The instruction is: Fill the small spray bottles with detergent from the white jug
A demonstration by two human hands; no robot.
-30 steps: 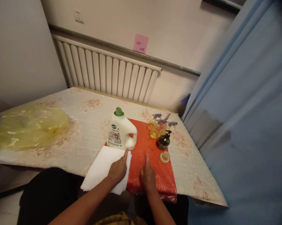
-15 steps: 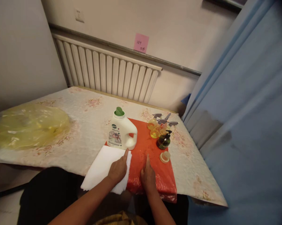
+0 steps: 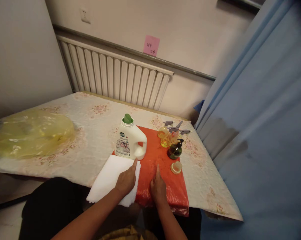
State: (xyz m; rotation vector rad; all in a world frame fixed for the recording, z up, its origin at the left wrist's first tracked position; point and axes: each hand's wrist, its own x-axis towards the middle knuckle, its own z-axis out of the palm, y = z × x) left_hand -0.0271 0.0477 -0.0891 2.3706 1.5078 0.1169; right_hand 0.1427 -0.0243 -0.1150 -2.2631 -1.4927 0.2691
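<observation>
My left hand (image 3: 126,181) rests over a folded white cloth (image 3: 106,173), its index finger stretched toward the base of a white detergent jug (image 3: 129,140). The jug stands upright, uncapped, with a green spout in its neck. On the red plastic sheet (image 3: 150,156) lies my right hand (image 3: 158,188), index finger pointing forward and the other fingers partly hidden. Neither hand shows anything held. To the right of that hand are a pale cap (image 3: 176,167) and a dark green pump bottle (image 3: 174,151).
Several spray bottles with yellowish liquid (image 3: 165,140) cluster behind the pump bottle. A crumpled yellow plastic bag (image 3: 35,133) lies at left on the flowered tablecloth (image 3: 95,123). A radiator (image 3: 110,76) lines the wall, and a blue curtain (image 3: 262,126) hangs at right.
</observation>
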